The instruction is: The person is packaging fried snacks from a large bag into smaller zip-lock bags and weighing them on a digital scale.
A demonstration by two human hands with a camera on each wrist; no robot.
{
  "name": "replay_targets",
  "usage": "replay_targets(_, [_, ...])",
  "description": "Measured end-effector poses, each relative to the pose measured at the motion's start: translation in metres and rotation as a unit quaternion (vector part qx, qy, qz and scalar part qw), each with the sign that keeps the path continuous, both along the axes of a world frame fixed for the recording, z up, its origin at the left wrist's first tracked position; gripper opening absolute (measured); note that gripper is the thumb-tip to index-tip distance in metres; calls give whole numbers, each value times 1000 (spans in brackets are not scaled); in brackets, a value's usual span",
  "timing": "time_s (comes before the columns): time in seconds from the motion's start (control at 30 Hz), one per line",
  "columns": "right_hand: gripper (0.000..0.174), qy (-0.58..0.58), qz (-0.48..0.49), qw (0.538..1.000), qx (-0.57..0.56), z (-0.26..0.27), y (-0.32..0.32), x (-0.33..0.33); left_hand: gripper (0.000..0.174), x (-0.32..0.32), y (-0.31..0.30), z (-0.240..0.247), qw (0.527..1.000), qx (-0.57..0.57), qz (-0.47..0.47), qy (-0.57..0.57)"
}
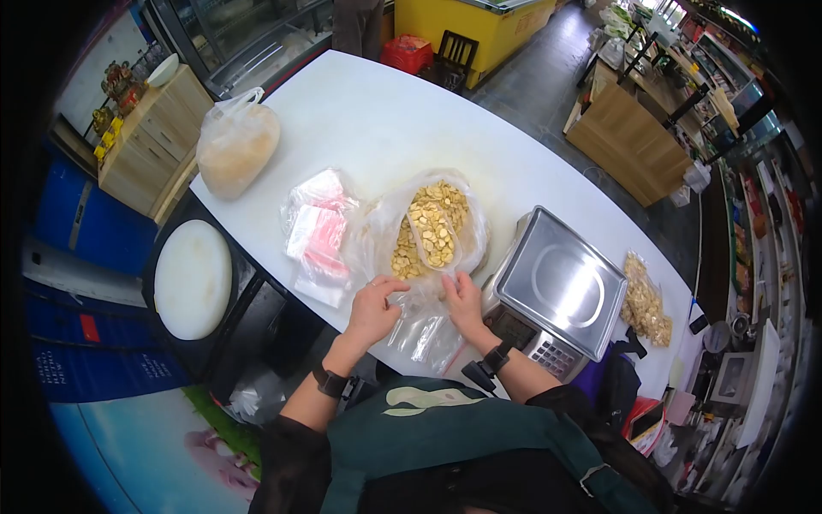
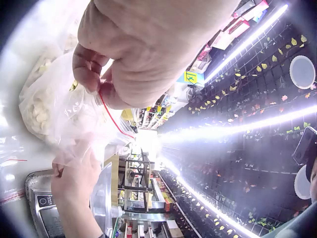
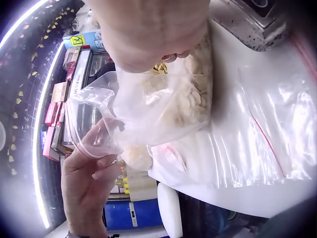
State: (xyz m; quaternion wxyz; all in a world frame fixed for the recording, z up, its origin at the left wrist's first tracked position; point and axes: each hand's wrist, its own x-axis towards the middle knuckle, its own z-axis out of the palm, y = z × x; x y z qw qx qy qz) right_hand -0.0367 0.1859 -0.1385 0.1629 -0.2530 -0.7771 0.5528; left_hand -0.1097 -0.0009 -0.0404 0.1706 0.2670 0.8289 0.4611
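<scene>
Both hands meet at the near edge of the white table (image 1: 360, 103) over a small clear zip bag (image 1: 417, 301) with a red seal line. My left hand (image 1: 385, 287) pinches the bag's red strip (image 2: 113, 119) between thumb and fingers (image 2: 89, 74). My right hand (image 1: 449, 287) grips the other side of the bag's mouth (image 3: 148, 106). Just behind the hands stands a large open plastic bag of pale yellow beans (image 1: 432, 227) with a scoop lying in it. Several empty zip bags (image 3: 267, 129) lie flat under my wrists.
A steel weighing scale (image 1: 561, 287) stands right of my right hand, with a filled small bag (image 1: 644, 300) beyond it. A stack of red-striped zip bags (image 1: 321, 231) lies to the left, and a tied bag of grain (image 1: 235, 146) at the far left. A white round stool (image 1: 193, 278) is beside the table.
</scene>
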Motion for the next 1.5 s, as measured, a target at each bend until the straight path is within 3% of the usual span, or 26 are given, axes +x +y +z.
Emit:
replay_targets(0.03, [29,-3,0,1000,1,3,0,5,35,-1,0,1,1000,1,0,-3])
replay_targets(0.1, [27,46,4,999,-18,8,0,11,40,-6,0,5,989,36,-2,-145])
replay_targets(0.23, [26,52,18,998,-24,13,6,24,41,-17,-1,15,979,49,-8,-197])
replay_targets(0.33, [24,7,32,997,65,29,17,33,40,-29,-4,13,997,12,8,-78])
replay_targets(0.4, [22,31,45,997,63,41,19,33,38,-35,-7,-10,985,24,-22,168])
replay_targets(0.47, [21,33,63,997,17,41,21,35,37,-30,-2,8,992,12,-15,121])
replay_targets(0.6, [21,6,66,997,-48,34,30,38,38,-17,14,9,985,19,16,168])
replay_targets(0.7, [19,13,78,994,-73,44,33,38,39,-9,20,5,995,-4,16,98])
replay_targets(0.8, [18,23,93,992,-87,62,36,42,39,-4,25,-10,990,1,-7,141])
replay_targets(0.87, [17,29,93,995,-21,59,40,42,40,-18,32,-8,987,-27,11,157])
replay_targets(0.9, [16,36,124,991,-40,82,41,48,41,-7,31,-6,989,-28,17,145])
replay_targets(0.97, [15,21,125,991,-44,80,49,42,43,-32,28,10,982,-14,42,184])
replay_targets(1.07, [16,26,160,985,-53,92,52,65,43,-18,26,12,987,-8,34,159])
replay_targets(1.23, [19,-19,226,974,6,102,58,82,45,-15,31,7,990,2,22,136])
replay_targets(1.5, [20,-49,224,970,82,115,59,88,55,-14,27,2,986,51,28,158])
